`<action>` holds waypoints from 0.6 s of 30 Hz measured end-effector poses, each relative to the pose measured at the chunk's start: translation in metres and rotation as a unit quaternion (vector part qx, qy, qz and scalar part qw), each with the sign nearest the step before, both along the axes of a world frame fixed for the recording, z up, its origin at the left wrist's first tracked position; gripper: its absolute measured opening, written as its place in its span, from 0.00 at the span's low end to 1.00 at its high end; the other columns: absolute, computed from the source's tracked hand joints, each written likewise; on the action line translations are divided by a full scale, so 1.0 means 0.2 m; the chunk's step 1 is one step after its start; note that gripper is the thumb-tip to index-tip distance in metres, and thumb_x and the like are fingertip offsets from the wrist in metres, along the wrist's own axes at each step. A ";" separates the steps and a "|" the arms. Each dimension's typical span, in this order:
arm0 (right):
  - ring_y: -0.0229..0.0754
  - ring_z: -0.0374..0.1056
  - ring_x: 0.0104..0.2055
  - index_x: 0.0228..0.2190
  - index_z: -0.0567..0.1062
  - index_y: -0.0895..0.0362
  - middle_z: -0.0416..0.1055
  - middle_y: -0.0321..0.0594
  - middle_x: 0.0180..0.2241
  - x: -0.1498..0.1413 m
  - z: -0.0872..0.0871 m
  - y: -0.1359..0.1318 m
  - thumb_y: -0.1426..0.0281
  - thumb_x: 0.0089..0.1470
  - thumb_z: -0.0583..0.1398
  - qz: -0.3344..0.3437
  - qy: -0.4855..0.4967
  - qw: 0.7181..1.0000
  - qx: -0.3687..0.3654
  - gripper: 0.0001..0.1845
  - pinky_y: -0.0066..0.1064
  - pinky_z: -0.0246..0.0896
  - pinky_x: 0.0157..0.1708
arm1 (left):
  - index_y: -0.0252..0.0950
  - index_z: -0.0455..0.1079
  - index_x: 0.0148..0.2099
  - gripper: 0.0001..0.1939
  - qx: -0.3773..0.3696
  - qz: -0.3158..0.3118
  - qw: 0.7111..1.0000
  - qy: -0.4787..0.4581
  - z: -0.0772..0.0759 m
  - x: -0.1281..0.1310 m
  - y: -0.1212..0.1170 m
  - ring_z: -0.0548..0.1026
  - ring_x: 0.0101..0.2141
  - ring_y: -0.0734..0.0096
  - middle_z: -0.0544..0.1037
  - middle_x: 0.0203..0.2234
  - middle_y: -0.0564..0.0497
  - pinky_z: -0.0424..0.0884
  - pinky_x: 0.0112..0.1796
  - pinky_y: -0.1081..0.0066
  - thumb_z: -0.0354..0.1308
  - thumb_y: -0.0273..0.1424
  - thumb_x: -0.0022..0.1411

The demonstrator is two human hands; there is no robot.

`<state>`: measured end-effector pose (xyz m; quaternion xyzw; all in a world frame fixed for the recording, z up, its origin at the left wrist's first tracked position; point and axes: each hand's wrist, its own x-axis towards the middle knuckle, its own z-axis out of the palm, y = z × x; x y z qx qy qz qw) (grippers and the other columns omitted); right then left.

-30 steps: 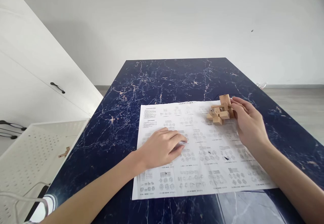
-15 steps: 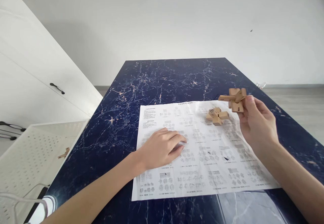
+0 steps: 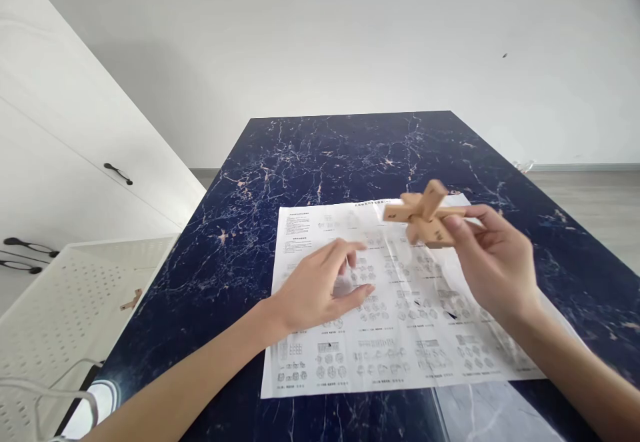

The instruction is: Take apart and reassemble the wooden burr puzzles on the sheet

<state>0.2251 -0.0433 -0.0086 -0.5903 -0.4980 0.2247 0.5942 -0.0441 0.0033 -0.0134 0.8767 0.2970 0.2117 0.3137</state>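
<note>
My right hand [image 3: 495, 255] pinches a wooden burr puzzle [image 3: 430, 219], its crossed bars bearing small dark marks, above the upper right part of a printed sheet [image 3: 345, 392]. My left hand [image 3: 320, 285] is over the sheet's left half, thumb and fingers apart, with nothing in it. The sheet carries rows of small diagrams and captions. The second wooden puzzle is not visible now; the held one and my right hand cover the area where it lay.
Under the sheet is a dark blue marbled table [image 3: 320, 155]. At the left stands a white cabinet [image 3: 75, 129] with black handles. Below it, a perforated white surface [image 3: 65, 302] holds a small wooden piece [image 3: 131, 300] and a cable [image 3: 55, 389].
My right hand has moved left with the wooden burr puzzle, which has turned and now covers the second puzzle's place. My left hand has lifted its fingers and spread them from the thumb.
</note>
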 end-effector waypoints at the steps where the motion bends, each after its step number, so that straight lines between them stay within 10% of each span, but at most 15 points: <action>1: 0.42 0.76 0.24 0.41 0.81 0.55 0.82 0.41 0.29 -0.03 0.00 -0.02 0.59 0.63 0.70 0.037 -0.019 0.999 -0.004 0.12 0.35 0.79 0.26 | 0.41 0.56 0.70 0.36 -0.018 0.021 0.999 -0.032 0.00 0.00 0.00 0.78 0.48 0.58 0.76 0.53 0.43 0.78 0.47 0.57 0.66 0.47 0.69; 6: 0.50 0.84 0.43 0.43 0.80 0.54 0.86 0.45 0.41 -0.14 -0.06 -0.09 0.62 0.69 0.65 0.176 -0.107 0.979 -0.006 0.08 0.36 0.82 0.36 | 0.50 0.37 0.77 0.67 -0.091 0.033 0.989 -0.109 -0.01 0.00 0.02 0.67 0.66 0.41 0.54 0.73 0.34 0.74 0.59 0.44 0.80 0.51 0.51; 18: 0.49 0.81 0.47 0.46 0.77 0.52 0.83 0.44 0.45 -0.17 -0.05 -0.09 0.73 0.71 0.61 0.217 -0.269 0.932 0.110 0.06 0.43 0.78 0.45 | 0.43 0.61 0.70 0.52 -0.111 0.013 0.993 -0.048 0.01 -0.01 0.00 0.76 0.58 0.47 0.76 0.60 0.43 0.77 0.57 0.47 0.80 0.47 0.47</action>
